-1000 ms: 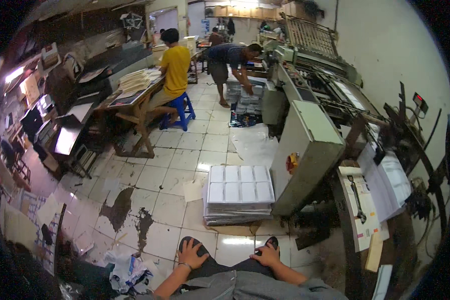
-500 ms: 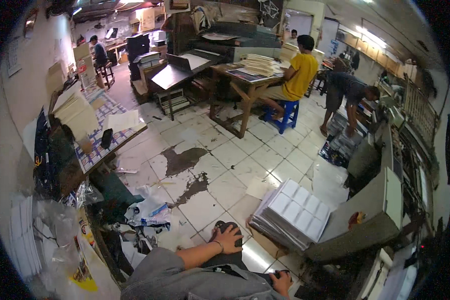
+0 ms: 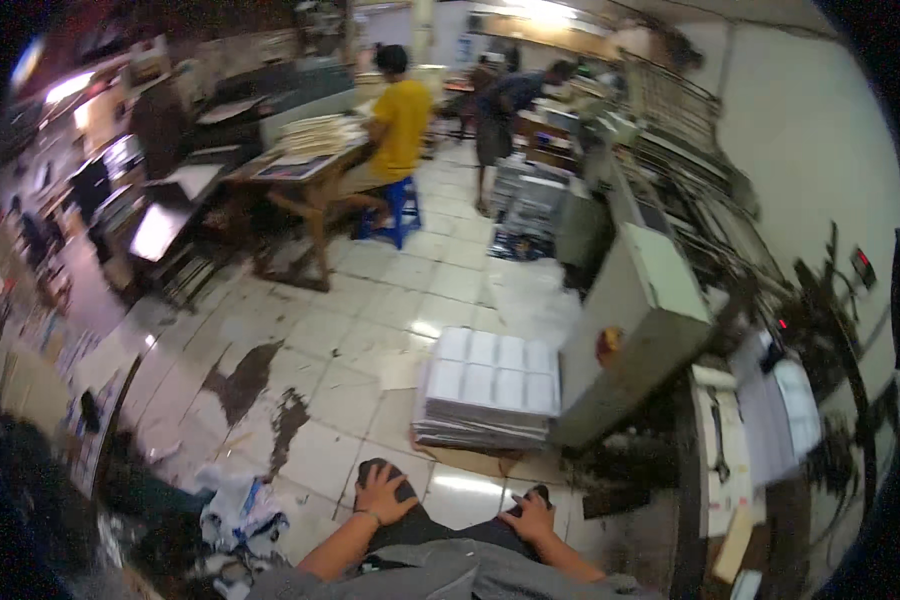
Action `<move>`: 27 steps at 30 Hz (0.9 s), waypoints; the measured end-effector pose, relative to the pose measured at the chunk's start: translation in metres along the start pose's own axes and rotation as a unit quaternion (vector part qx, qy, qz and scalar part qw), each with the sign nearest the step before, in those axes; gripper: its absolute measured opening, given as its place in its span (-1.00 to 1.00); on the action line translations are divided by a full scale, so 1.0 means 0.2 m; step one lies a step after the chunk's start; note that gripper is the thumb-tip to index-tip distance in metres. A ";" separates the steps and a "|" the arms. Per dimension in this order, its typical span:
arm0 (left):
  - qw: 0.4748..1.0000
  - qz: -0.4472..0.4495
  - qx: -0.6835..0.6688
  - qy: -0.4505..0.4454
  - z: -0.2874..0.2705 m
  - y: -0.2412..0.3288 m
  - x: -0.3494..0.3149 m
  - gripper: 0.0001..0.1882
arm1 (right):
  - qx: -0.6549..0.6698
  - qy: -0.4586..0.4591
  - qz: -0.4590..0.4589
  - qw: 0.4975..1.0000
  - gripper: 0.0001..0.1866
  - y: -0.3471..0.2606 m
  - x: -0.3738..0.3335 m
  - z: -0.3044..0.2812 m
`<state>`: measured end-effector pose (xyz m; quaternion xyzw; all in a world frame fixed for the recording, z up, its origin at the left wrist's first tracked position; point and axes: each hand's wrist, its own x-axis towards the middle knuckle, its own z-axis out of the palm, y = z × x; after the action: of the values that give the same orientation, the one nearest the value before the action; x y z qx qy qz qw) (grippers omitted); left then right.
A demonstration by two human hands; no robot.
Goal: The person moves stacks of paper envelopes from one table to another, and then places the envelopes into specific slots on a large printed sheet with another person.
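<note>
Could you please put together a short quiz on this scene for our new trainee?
1. Multiple choice: what does the camera wearer's left hand rest on?
a) the paper stack
b) the left knee
c) the metal cabinet
2. True or false: the wearer's right hand is gripping a wrench.
3. Fill in the missing colour: the person in the yellow shirt sits on a ____ stool.

Key: 1. b. 2. False; it rests on the right knee. 3. Blue.
</note>
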<state>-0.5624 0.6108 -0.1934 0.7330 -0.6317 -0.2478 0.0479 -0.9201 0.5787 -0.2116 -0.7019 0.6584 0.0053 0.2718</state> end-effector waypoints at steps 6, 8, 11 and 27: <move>0.999 0.019 -0.009 -0.030 0.01 0.12 0.06 -0.20 | 0.005 0.118 0.045 0.992 -0.09 0.16 -0.05 0.05; 0.999 0.016 -0.018 -0.029 -0.03 0.11 0.05 -0.21 | -0.005 0.087 0.075 0.993 -0.12 0.09 -0.06 0.00; 0.999 0.027 -0.015 -0.028 -0.03 0.13 0.05 -0.21 | -0.010 0.091 0.065 0.994 -0.14 0.12 -0.05 0.04; 0.999 0.018 0.001 -0.029 0.00 0.09 0.07 -0.21 | 0.017 0.026 0.079 0.996 -0.22 0.11 -0.06 -0.01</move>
<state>-0.5782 0.5931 -0.1914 0.7140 -0.6463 -0.2671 0.0338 -0.9419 0.5891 -0.2140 -0.6427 0.7186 -0.0028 0.2657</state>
